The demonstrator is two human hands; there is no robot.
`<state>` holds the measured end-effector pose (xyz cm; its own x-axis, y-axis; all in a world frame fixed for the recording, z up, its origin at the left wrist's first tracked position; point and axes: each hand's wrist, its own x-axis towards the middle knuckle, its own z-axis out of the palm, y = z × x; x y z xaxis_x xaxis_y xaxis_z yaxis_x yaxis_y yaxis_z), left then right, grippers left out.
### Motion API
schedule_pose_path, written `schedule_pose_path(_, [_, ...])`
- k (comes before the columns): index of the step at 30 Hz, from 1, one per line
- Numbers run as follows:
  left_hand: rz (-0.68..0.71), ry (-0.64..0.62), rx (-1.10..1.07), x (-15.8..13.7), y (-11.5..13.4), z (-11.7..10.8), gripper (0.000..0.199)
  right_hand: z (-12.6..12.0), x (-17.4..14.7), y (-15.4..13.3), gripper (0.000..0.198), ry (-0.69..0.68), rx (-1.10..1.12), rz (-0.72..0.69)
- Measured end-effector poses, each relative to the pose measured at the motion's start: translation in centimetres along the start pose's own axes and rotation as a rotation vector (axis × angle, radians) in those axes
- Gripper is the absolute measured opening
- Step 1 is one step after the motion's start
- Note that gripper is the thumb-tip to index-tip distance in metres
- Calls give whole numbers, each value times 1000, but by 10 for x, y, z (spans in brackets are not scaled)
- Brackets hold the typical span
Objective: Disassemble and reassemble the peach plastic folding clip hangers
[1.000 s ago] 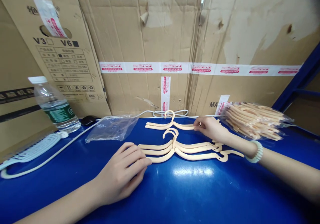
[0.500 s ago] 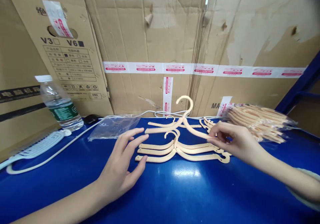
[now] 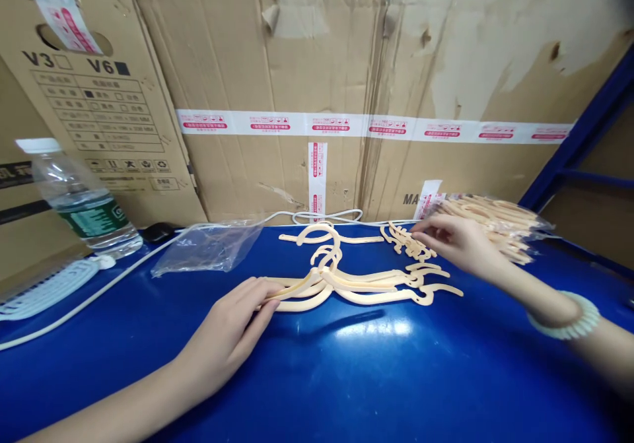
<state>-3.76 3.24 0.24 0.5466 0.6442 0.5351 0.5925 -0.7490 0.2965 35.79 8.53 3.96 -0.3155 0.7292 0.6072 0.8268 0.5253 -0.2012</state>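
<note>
My left hand (image 3: pixel 242 314) is closed on the left arm of a cream plastic clothes hanger (image 3: pixel 297 288), thumb below and fingers above. This hanger lies over a stack of similar hangers (image 3: pixel 369 298), whose right ends carry small curved hook pieces (image 3: pixel 440 290). Over a pile of small cream hook pieces (image 3: pixel 413 248), my right hand (image 3: pixel 448 238) reaches with thumb and fingertips pinched together at the pile's edge. What lies between those fingertips is too small to make out. Another hanger (image 3: pixel 361 239) rests flat behind the stack.
Bagged hangers (image 3: pixel 488 222) lie at the back right. A clear plastic bag (image 3: pixel 203 248), a water bottle (image 3: pixel 92 205) and a pale blue hairbrush (image 3: pixel 54 288) are on the left. A white cable (image 3: pixel 133 271) crosses the blue table (image 3: pixel 321 383). Cardboard (image 3: pixel 277 172) stands behind.
The raised hanger has come down onto the stack. My left hand has closed on its left end, while my right hand has let go of its right end and moved to the hook pile.
</note>
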Motion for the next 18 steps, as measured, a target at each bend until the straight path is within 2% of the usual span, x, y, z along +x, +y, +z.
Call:
schedule_pose_path(3, [4, 0, 3, 0, 2, -1, 26, 2, -3, 36, 24, -145, -60, -140])
schedule_pose_path(5, [8, 6, 2, 1, 2, -1, 26, 8, -7, 47, 27, -217, -94, -223])
schedule_pose_path(12, [6, -1, 15, 1, 3, -1, 27, 20, -9, 43, 33, -327, -234, -336])
schedule_pose_path(16, [-2, 18, 8, 1, 3, 0, 26, 14, -5, 36, 32, -224, -167, -310])
schedule_pose_path(18, [-12, 15, 2, 1, 3, -1, 26, 9, -4, 30, 26, -59, -28, -160])
